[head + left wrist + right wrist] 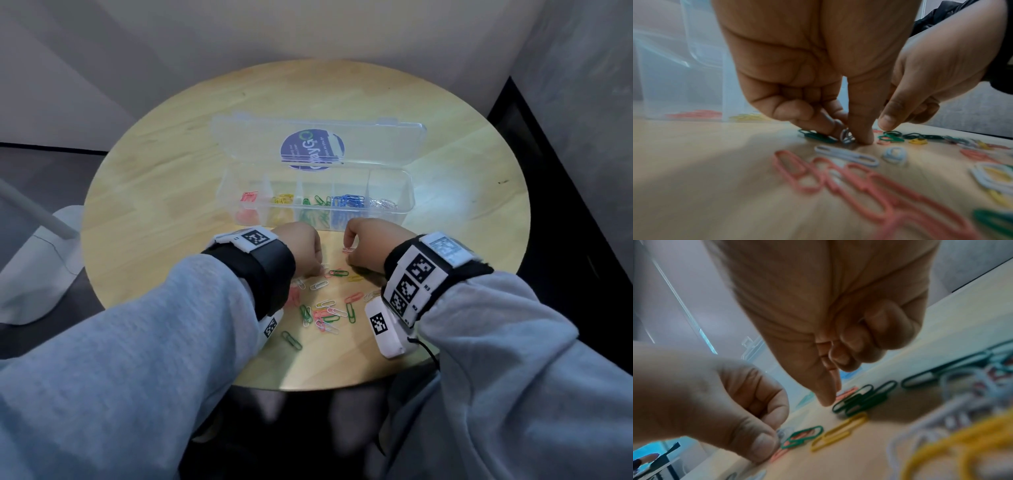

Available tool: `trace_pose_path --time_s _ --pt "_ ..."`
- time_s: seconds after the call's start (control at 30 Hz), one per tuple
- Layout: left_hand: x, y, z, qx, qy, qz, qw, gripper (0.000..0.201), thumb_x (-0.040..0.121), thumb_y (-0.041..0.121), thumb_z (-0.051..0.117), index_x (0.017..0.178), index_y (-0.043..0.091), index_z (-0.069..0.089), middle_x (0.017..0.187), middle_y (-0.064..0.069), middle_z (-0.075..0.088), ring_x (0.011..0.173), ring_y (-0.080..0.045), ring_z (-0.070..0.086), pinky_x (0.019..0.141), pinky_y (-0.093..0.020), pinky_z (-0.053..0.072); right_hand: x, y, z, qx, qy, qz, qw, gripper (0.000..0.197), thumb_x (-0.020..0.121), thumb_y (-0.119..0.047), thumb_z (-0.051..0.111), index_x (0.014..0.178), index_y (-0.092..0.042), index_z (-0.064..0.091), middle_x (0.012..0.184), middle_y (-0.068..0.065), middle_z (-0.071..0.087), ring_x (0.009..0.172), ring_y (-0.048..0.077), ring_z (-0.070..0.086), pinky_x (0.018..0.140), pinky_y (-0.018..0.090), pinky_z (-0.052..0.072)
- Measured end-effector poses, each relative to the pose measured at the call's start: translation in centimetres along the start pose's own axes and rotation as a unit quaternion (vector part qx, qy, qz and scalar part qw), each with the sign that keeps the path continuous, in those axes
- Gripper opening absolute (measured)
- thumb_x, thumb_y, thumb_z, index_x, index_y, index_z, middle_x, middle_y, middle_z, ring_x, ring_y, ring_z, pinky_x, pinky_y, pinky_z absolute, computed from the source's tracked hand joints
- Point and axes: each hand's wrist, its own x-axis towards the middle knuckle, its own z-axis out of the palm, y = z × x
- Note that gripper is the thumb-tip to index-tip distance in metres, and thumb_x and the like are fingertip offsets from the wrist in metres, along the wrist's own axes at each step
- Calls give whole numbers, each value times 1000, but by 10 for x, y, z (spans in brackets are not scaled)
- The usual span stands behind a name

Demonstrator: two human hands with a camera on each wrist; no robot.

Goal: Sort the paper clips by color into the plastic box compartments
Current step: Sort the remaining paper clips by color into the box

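The clear plastic box (409,195) stands open mid-table, its compartments holding pink, yellow, green, blue and white clips from left to right. Loose clips (325,310) of mixed colours lie scattered in front of it. My left hand (319,268) is down on the table, thumb and forefinger pinching a white paper clip (846,138) beside a green one (818,137). Just to its right, my right hand (350,247) has its fingers curled, and its thumb and forefinger tips pinch a pink paper clip (348,249) just above the wood. Green clips (859,400) and a yellow clip (838,431) lie near the right thumb.
The round wooden table (164,178) sits in a corner between pale walls. A white lamp base (37,270) stands on the floor at the left. The box lid (239,137) with a purple label leans back behind the compartments.
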Motion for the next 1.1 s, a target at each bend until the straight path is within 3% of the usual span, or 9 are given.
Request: trace_pose_path --time_s 0.13,0.23,0.33,0.5,0.67,0.77,0.87,0.93,1.1 --pt "-6 -11 -4 -87 8 12 996 23 78 13 69 63 22 53 61 8 57 56 -7 51 54 -20 39 5 -3 1 -62 -14 13 998 28 91 -17 51 117 -8 56 110 7 63 90 21 55 81 31 47" --pt "-11 -18 -11 -226 -2 19 974 21 78 11 71 69 21 55 64 2 60 57 -9 54 57 -19 43 6 -1 3 -76 -20 19 997 27 91 -19 52 114 -6 59 115 9 64 105 25 60 86 32 48" --pt "-17 -20 -16 -397 -35 11 917 17 84 2 63 78 16 57 66 -2 58 54 -9 59 57 -18 47 7 1 2 -75 -36 10 996 22 88 -21 58 105 -7 59 109 8 65 100 25 59 83 31 47" --pt "-28 -16 -22 -565 -80 3 821 22 89 -3 47 76 11 57 62 -2 50 43 -5 59 44 -13 48 2 4 -3 2 -57 -2 998 11 85 -22 64 80 -15 57 80 0 56 79 18 50 57 21 38" --pt "-32 -19 -25 -626 -95 -32 773 24 90 0 37 75 10 53 65 -4 51 40 -8 55 40 -13 45 -1 15 -10 122 -74 21 990 7 80 -17 65 78 -11 61 77 6 62 68 22 52 68 33 47" --pt "-33 -18 -23 -575 -71 -64 813 21 89 2 39 75 10 53 63 -4 50 40 -9 50 42 -15 40 -1 20 -8 202 -89 36 975 3 78 -9 59 75 -8 61 71 12 61 69 26 49 57 32 40" --pt "-31 -20 -18 -364 -32 -54 929 18 87 7 48 72 15 55 68 -3 50 51 -11 38 51 -21 30 1 23 -6 228 -92 36 969 13 83 -4 54 75 -12 62 64 8 58 62 25 49 52 28 40" --pt "-31 -23 -14 -171 -12 -21 985 14 83 14 56 72 23 57 70 4 55 56 -9 42 55 -22 33 0 22 -6 227 -101 27 968 17 86 -1 52 77 -12 62 60 6 56 52 19 48 50 24 42" --pt "-30 -21 -5 21 7 -6 1000 15 79 16 64 82 30 59 69 12 45 70 -12 48 58 -23 33 -4 21 -6 227 -82 -10 970 14 88 -1 54 91 -7 66 60 4 55 46 12 46 48 17 43"
